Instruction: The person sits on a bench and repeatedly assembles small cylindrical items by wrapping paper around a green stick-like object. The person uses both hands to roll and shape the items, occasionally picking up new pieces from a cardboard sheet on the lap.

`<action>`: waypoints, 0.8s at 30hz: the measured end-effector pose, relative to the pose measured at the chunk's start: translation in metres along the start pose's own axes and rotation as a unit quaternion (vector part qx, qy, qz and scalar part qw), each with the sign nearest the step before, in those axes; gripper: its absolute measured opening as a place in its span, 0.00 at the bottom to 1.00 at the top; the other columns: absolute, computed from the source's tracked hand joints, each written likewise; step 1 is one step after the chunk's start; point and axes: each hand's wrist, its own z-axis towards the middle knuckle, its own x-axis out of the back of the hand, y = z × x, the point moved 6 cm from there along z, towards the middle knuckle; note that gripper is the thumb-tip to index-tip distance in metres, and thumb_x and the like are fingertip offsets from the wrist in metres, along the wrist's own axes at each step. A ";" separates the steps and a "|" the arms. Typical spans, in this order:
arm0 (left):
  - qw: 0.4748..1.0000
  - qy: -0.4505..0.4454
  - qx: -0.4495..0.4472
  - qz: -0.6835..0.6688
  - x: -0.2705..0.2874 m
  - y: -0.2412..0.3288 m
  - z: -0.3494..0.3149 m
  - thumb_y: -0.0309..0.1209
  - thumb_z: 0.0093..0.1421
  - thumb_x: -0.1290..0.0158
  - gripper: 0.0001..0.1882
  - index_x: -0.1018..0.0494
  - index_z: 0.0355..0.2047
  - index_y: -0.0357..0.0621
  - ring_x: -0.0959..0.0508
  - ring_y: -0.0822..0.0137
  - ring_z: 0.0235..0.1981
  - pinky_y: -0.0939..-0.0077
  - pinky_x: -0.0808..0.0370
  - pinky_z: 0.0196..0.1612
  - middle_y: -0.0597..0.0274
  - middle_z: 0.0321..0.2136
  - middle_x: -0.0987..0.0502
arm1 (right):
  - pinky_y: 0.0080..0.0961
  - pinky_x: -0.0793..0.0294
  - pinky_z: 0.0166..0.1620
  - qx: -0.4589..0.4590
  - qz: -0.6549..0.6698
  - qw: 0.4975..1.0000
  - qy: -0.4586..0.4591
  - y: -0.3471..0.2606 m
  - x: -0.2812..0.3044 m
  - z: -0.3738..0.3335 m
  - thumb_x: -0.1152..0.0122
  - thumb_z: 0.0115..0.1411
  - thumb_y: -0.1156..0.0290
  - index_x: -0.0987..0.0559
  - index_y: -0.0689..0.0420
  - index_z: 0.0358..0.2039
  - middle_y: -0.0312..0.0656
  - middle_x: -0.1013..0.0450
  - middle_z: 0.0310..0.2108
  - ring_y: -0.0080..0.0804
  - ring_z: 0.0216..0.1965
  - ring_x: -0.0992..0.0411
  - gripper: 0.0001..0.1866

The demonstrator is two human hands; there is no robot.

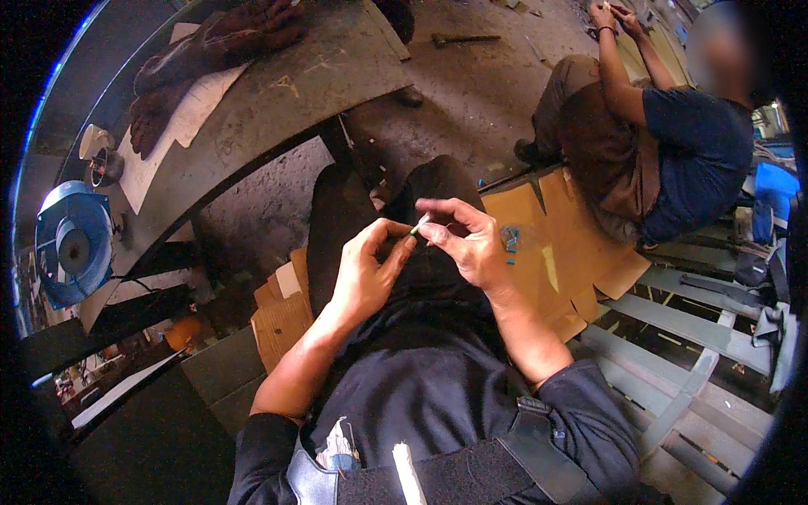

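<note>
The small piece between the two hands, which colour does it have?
The piece looks green, shown in the head view.

This looks like a workshop or small industrial shed. The floor (497, 101) is dark, stained and strewn with scraps, and a long-handled tool like a hammer (465, 39) lies on it. A worn grey counter (337, 76) with a scuffed surface curves across the upper left, near a round blue machine housing (74, 252). Grey slatted framework (699, 311) and flattened cardboard (530, 219) add to the industrial look.
</note>
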 end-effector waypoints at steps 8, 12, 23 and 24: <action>0.959 -0.064 0.162 -0.223 -0.013 -0.021 -0.005 0.36 0.68 0.46 0.12 0.25 0.43 0.39 0.30 0.80 0.23 0.84 0.33 0.25 0.69 0.27 0.25 | 0.26 0.23 0.43 0.084 -0.080 0.992 0.041 -0.008 -0.005 -0.008 0.35 0.61 0.69 0.20 0.58 0.52 0.43 0.22 0.38 0.30 0.38 0.23 0.18; 0.947 -0.065 0.185 -0.254 -0.014 -0.023 -0.006 0.36 0.68 0.46 0.12 0.25 0.43 0.40 0.28 0.79 0.24 0.84 0.31 0.24 0.69 0.28 0.24 | 0.24 0.24 0.43 0.141 -0.141 0.980 0.024 -0.008 -0.004 -0.006 0.35 0.61 0.70 0.22 0.57 0.54 0.43 0.22 0.38 0.29 0.40 0.23 0.20; 0.953 -0.017 0.157 -0.258 -0.012 -0.038 -0.005 0.30 0.62 0.38 0.09 0.20 0.38 0.37 0.23 0.79 0.32 0.85 0.25 0.34 0.66 0.31 0.19 | 0.21 0.24 0.41 0.104 -0.122 0.987 -0.002 -0.003 -0.003 -0.009 0.35 0.60 0.72 0.17 0.61 0.39 0.41 0.22 0.38 0.26 0.38 0.23 0.08; 0.955 -0.021 0.153 -0.253 -0.011 -0.040 -0.006 0.30 0.62 0.38 0.08 0.20 0.37 0.37 0.23 0.79 0.33 0.85 0.25 0.35 0.66 0.31 0.19 | 0.21 0.24 0.41 0.099 -0.122 0.987 -0.011 -0.002 -0.003 -0.009 0.34 0.60 0.71 0.17 0.61 0.38 0.41 0.21 0.37 0.26 0.37 0.23 0.08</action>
